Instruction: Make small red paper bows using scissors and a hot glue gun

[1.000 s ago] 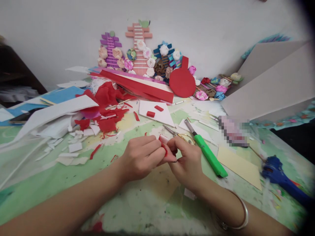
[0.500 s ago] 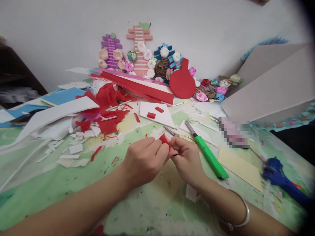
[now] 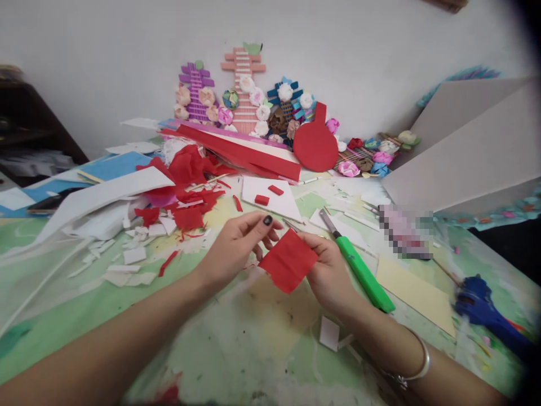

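A square of red crepe paper (image 3: 288, 262) hangs flat over the table, pinched at its right corner by my right hand (image 3: 332, 270). My left hand (image 3: 236, 239) is beside the paper's left edge, fingers apart and thumb raised; nothing shows in it. Just behind the paper lie scissors (image 3: 291, 224), mostly hidden by it and my right hand. A green utility knife (image 3: 361, 273) rests to the right of that hand. Farther back, two small red-wrapped pieces (image 3: 262, 199) lie on a white foam board (image 3: 249, 187).
Red paper scraps (image 3: 186, 169) and white foam offcuts (image 3: 135, 255) are heaped at left. A blue glue gun (image 3: 473, 299) lies at right near a cream card (image 3: 414, 293). Flower-decorated models (image 3: 243, 107) and a red round shape with a neck (image 3: 315, 148) lean at the wall.
The red paper was bunched between both hands and now is spread out as a square. My left hand has let go and moved left, opening its fingers.
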Motion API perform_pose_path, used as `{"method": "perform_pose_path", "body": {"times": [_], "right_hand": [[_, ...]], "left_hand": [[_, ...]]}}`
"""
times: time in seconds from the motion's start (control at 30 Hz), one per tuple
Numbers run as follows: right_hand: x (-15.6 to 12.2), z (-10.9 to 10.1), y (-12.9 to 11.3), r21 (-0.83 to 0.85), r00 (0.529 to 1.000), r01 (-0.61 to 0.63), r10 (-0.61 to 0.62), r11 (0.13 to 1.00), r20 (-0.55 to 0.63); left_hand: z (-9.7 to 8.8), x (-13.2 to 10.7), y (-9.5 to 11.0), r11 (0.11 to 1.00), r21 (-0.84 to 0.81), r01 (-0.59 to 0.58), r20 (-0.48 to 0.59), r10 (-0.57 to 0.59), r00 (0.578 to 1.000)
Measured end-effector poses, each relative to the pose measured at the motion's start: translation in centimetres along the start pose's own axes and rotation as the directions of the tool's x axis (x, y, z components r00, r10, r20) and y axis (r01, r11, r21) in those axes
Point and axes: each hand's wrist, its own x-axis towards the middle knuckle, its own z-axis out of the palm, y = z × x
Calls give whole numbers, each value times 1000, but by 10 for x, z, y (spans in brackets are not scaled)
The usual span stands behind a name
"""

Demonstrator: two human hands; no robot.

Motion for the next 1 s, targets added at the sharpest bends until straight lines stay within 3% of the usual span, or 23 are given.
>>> {"method": "perform_pose_path", "body": {"times": [0.07,0.13,0.57,0.8,0.93,1.0], "right_hand": [[0,0,-1,-11,1000,-7,6,1000,-17],[1,0,-3,-1,1000,-11,11,1000,-16],[0,-1,-4,-37,1000,11,-10,999,14],[1,-1,-4,-12,1000,-8,8,1000,-7],[2,-2,-5,50,1000,-12,12,999,-1],[3,-3,-3,59,1000,-4,4,998,-3]], "left_hand": [[3,0,-2,989,-122,89,114,-75,991],[5,-2,0,972,-185,146,158,-117,980],[6,-4,0,962,-179,208,119,-188,975],[7,-4,1,993,-85,87,92,-80,993],[7,-6,-1,943,-241,229,188,-186,964],[6,-6,-2,930,-275,244,214,-188,958]]}}
